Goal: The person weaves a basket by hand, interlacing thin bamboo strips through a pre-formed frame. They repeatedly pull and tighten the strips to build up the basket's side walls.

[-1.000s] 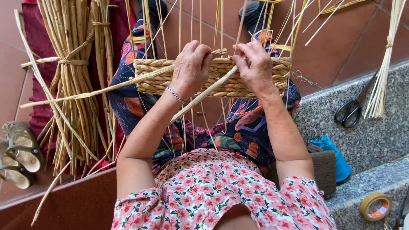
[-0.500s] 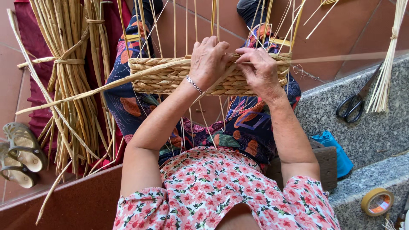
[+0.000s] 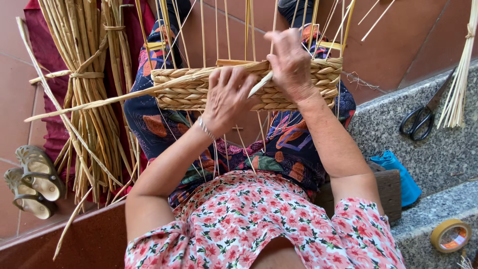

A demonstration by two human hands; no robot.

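Note:
A half-woven straw basket (image 3: pixel 184 89) rests on my lap, its upright stakes rising toward the top of the view. My left hand (image 3: pixel 226 97) presses on the woven band at its middle, fingers curled over a flat straw strand (image 3: pixel 261 83). My right hand (image 3: pixel 291 62) sits on the upper rim just right of it, pinching the same strand where it passes between the stakes. A long loose straw (image 3: pixel 89 103) trails from the weave out to the left.
A tied bundle of straw (image 3: pixel 92 79) lies on a dark red cloth at the left, with a pair of sandals (image 3: pixel 32 182) beside it. On the granite step at the right lie black scissors (image 3: pixel 420 119), a blue cloth (image 3: pixel 398 174), a tape roll (image 3: pixel 450 235) and another straw bunch (image 3: pixel 460 74).
Both hands have shifted along the woven band and closed together near its middle; the strand that hung diagonally below the basket is now drawn up short between them.

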